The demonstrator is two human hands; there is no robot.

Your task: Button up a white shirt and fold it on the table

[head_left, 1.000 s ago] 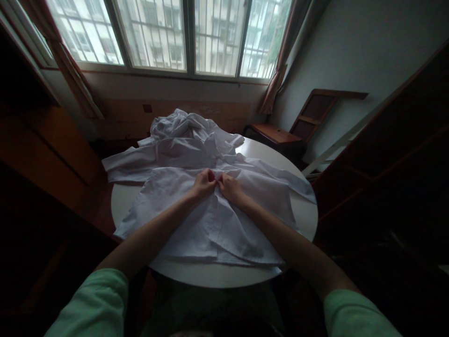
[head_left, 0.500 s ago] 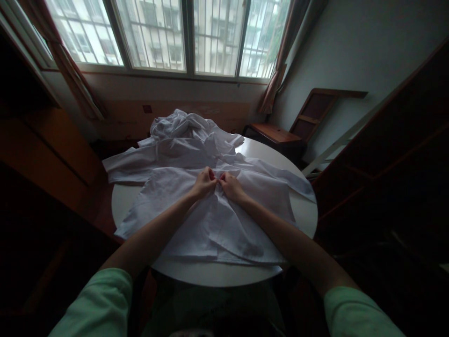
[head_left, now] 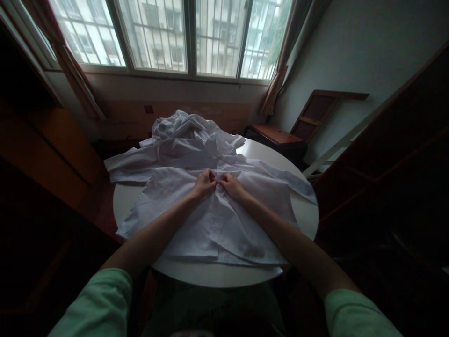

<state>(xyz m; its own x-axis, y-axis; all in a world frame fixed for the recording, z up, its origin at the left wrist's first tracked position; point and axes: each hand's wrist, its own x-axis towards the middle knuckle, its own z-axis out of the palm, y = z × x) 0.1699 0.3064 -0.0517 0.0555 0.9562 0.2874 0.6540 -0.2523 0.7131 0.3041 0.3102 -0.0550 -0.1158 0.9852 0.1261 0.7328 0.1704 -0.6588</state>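
A white long-sleeved coat (head_left: pixel 175 201) lies spread on a round white table (head_left: pixel 210 279), its hem towards me and its sleeves out to both sides. My left hand (head_left: pixel 205 182) pinches the cloth at the coat's front opening, about mid-length. Close beside it, my right hand (head_left: pixel 230 184) pinches the same front edge, so the fingertips of both hands nearly meet. Small folds run from the fingers towards the hem. Whether a button sits between the fingertips is too small to make out.
Behind the coat's collar, a crumpled heap of white cloth (head_left: pixel 189 125) lies at the table's far side. A wooden chair (head_left: pixel 277 134) stands beyond at the right. Dark wooden furniture flanks the table on both sides, and a barred window (head_left: pixel 157 37) fills the back wall.
Both hands stay at the coat's front with almost the same pinch; the fingers shift only slightly. The whole view has moved a little. The coat lies as before.
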